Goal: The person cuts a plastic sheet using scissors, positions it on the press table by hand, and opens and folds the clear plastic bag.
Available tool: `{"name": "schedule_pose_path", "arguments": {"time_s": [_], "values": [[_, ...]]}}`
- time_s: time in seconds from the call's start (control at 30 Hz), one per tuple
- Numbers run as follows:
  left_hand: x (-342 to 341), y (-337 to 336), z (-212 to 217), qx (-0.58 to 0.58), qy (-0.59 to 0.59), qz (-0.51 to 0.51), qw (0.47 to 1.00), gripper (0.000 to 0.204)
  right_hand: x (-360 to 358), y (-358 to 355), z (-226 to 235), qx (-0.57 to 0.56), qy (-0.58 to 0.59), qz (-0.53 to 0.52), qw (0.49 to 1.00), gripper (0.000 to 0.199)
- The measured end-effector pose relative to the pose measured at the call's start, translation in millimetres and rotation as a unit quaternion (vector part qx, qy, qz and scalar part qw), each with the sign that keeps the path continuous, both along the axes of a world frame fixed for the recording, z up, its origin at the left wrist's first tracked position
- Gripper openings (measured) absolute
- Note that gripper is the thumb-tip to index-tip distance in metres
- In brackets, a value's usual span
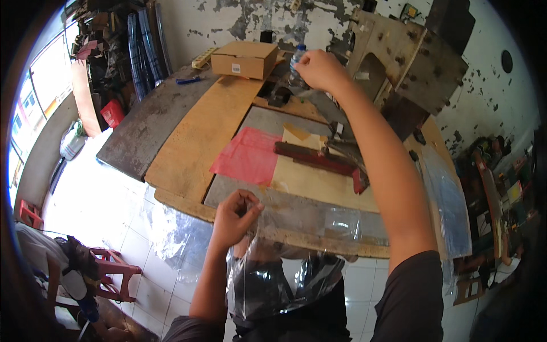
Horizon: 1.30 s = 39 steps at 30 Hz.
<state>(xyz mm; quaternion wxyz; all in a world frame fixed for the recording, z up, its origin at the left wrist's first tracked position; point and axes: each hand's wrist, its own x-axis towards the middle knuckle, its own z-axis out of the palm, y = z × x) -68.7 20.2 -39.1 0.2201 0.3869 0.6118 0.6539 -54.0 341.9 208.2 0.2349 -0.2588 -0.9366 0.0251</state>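
My left hand (235, 221) hovers over the near table edge, its thumb and fingers curled together; what they pinch, if anything, is too small to make out. Just beside and below it, clear plastic film (285, 279) drapes off the edge over my lap. My right arm reaches far across the table. That right hand (322, 69) is closed in a pinch right by a clear plastic bottle (295, 62) with a blue cap, and partly covers it; whatever is between its fingers is hidden. A pink sheet (248, 155) and a cream sheet (307, 176) lie between my hands.
A dark red metal bar (319, 159) crosses the cream sheet beneath my right arm. Heavy machine plates (393, 57) rise at the back right. A cardboard box (245, 60) and a blue tool (189, 81) sit at the far side. A red stool (114, 273) stands lower left.
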Motion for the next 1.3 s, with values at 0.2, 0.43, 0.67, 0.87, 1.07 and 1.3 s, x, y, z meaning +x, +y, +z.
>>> {"name": "schedule_pose_path", "arguments": {"time_s": [0.2,0.43,0.67,0.87,1.07,1.3], "values": [[-2,-3,10,0.026,-0.097,-0.03,0.994,0.018,193,-172,-31,-0.161,0.067,0.143,0.974,0.026],[44,5,32,0.178,-0.219,-0.041,0.958,0.017,314,-325,-192,-0.195,-0.015,0.292,0.936,0.08],[86,17,84,0.171,-0.244,-0.035,0.954,0.021,354,-322,-239,0.015,0.101,0.206,0.973,0.052],[119,25,128,0.213,-0.293,-0.182,0.914,0.04,418,-263,-176,-0.031,0.384,0.061,0.921,0.023],[157,25,117,0.151,-0.182,-0.259,0.936,0.03,456,-209,-120,-0.201,0.628,-0.006,0.752,0.046],[173,3,96,0.118,-0.204,-0.446,0.864,0.067,477,-182,-137,-0.231,0.581,0.035,0.78,0.053]]}}
